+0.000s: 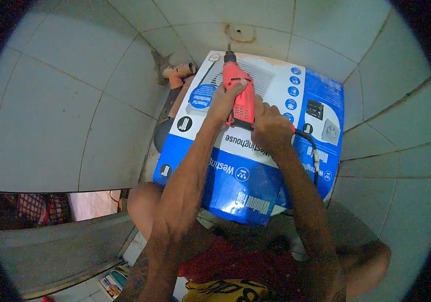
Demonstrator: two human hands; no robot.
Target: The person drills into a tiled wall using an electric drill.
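A red electric drill (244,103) lies between my two hands, its dark chuck and bit pointing away from me toward the tiled wall. My left hand (222,100) is closed round the left side of the drill body, thumb over its top. Closed on the rear handle at the right is my right hand (272,125). A black power cord (306,136) runs from the handle down the right side. Beneath the drill is a blue and white cardboard box (281,80) with fan pictures. Beyond the bit tip, the wall has a small dark hole (238,31) with a brownish ring around it.
Pale tiled walls (64,95) enclose the box at the left, back and right. An orange-brown pipe fitting (177,73) stands in the back left corner, beside the box. My bent knees flank the box's near side. A ledge (64,251) runs along the lower left.
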